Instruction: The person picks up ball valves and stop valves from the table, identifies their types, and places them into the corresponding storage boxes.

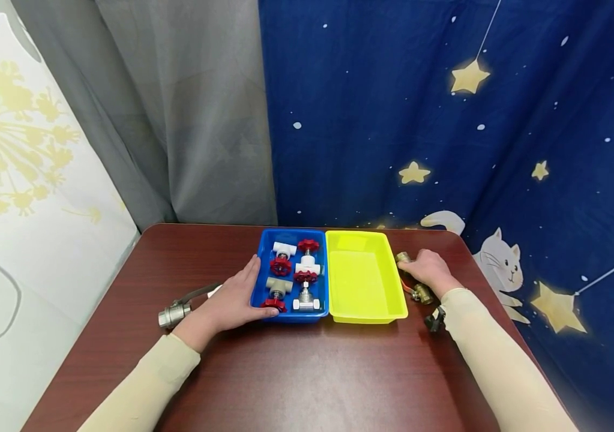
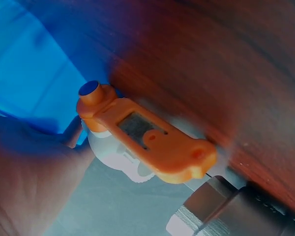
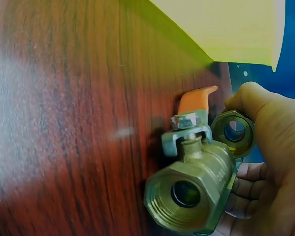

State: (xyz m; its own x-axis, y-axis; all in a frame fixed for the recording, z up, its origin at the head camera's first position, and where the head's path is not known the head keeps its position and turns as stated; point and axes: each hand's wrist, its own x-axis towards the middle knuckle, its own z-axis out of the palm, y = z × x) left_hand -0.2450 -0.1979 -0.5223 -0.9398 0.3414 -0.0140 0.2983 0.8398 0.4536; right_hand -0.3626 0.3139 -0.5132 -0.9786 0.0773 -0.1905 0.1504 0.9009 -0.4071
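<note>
My left hand (image 1: 233,300) lies along the left side of a blue bin (image 1: 325,288), fingers straight against its wall and thumb over the near corner. Inside the bin are several valves with red handwheels, among them a white one (image 1: 307,267) and a beige one (image 1: 279,286). On the right, my right hand (image 1: 430,271) reaches down beside a yellow bin (image 1: 366,294). Its thumb and curled fingers hold a brass valve (image 3: 232,132), partly hidden by the hand. Close in front of that lies a brass ball valve (image 3: 187,191) with an orange lever.
Left of the blue bin lie a silver ball valve (image 1: 174,315) with a dark lever and a white valve with an orange handle (image 2: 157,142). A small black item (image 1: 435,320) shows beside the right sleeve. Curtains hang behind the brown table (image 1: 307,378).
</note>
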